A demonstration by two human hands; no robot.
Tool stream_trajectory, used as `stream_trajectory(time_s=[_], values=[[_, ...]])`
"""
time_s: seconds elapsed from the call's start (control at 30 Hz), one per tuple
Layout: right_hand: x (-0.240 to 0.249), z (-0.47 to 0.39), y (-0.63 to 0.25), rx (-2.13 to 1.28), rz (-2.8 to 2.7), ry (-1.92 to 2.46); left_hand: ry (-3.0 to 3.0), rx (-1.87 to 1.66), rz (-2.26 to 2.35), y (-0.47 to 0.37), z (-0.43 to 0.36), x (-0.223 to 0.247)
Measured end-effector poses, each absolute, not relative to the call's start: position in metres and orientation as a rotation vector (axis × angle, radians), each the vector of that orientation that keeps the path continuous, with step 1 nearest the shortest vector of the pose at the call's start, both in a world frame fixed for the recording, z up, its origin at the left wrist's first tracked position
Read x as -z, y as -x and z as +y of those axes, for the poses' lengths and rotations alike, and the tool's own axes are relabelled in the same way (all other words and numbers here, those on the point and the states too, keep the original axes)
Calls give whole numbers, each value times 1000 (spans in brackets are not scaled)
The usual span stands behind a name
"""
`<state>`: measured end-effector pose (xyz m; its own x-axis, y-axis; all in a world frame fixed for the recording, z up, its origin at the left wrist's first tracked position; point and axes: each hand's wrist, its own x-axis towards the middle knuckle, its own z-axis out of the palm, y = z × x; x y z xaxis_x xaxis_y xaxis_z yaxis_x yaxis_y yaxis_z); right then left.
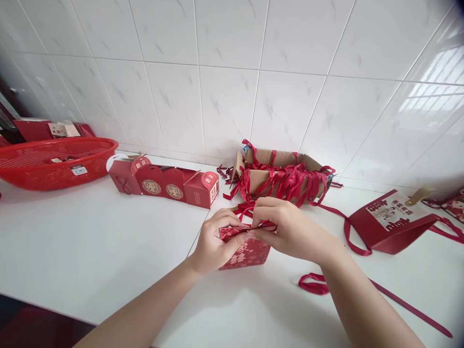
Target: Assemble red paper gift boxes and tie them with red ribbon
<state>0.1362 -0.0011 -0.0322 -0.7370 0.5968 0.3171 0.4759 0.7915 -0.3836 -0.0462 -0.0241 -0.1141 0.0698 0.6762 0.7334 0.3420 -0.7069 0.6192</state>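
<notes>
A small red patterned paper bag [248, 256] stands upright on the white table, between both hands. My left hand [217, 240] grips its upper left edge, thumb in front and fingers behind. With fingers pinched at the upper right edge, my right hand [281, 227] holds the top of the same bag. Red ribbon shows just behind the bag's top, partly covered by the fingers. A loose red ribbon [409, 307] lies on the table, partly hidden under my right forearm.
A cardboard box [259, 180] draped with red ribbons stands against the tiled wall. Left of it are red gift boxes [197, 190] in a row and a red plastic basket [43, 169]. At the right lies a red bag with a photo [373, 234].
</notes>
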Motion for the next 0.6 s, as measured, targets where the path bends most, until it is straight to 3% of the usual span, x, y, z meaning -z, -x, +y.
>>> stream_trajectory(time_s=[0.2,0.6], values=[[31,-1,-139,-437,-2588,904,-2040,-1617,945,50,-25,116],[43,0,-129,-205,-2510,862,-1983,-1601,940,49,-26,117]])
